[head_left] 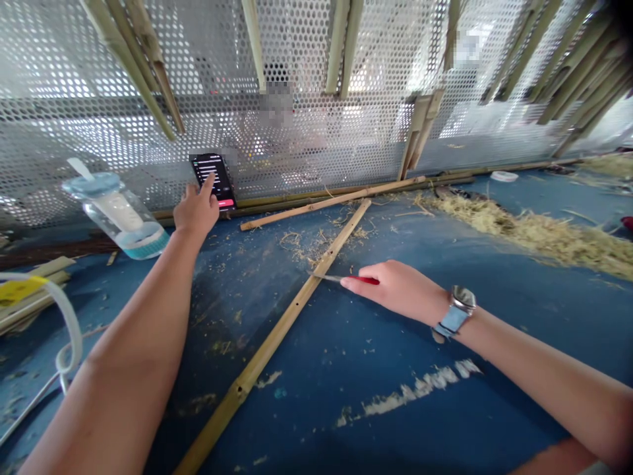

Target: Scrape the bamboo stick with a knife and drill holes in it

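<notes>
My left hand [196, 210] reaches to a smartphone [212, 177] that leans upright against the perforated metal panel. Its index finger is stretched out onto the lit dark screen, the other fingers partly curled, and it holds nothing. My right hand [390, 284] is closed round the red handle of a small knife [330, 278], whose thin blade points left and lies across a bamboo strip [284, 323]. Whether the blade touches the strip I cannot tell. The strip runs slantwise over the blue surface, with several small dark holes along it. Pale shavings [309, 249] lie near its far end.
A clear bottle [123, 218] with a blue lid stands left of my left hand. Another bamboo strip [306, 210] lies along the panel [306, 145]. A shavings heap [534, 227] spreads at right. A white tube [74, 323] curves at left, and bamboo pieces [341, 46] hang above.
</notes>
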{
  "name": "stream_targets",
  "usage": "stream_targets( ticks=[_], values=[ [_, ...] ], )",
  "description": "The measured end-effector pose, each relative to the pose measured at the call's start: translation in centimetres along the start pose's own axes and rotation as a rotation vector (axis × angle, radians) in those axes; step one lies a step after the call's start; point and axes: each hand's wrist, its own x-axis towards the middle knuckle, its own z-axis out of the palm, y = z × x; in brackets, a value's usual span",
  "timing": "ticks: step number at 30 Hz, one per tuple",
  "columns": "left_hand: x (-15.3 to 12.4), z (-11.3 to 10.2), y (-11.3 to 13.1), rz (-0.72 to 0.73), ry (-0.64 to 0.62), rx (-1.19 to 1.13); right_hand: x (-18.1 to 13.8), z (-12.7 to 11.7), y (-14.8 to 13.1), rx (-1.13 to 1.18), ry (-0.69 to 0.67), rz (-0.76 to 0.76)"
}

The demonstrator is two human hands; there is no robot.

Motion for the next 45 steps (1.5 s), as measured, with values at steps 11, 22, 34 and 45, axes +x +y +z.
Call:
stream_targets(
  ticks=[11, 22, 34, 45],
  values=[
    [-0.1, 0.0, 0.3, 0.026, -0.013, 0.065, 0.1, -0.3, 0.5, -0.023, 0.007, 0.006],
    [-0.2, 1.4, -2.2, 0.202, -0.071, -0.029, 0.0, 0.0, 0.2, -0.063, 0.030, -0.023],
    [0.2, 2.1, -3.2, 0.222, -0.055, -0.094, 0.5, -0.6, 1.4, -0.052, 0.045, 0.001],
    [-0.3, 1.5, -2.9, 0.160, -0.065, -0.137, -0.4, -0.2, 0.3, -0.069, 0.003, -0.044]
  ],
)
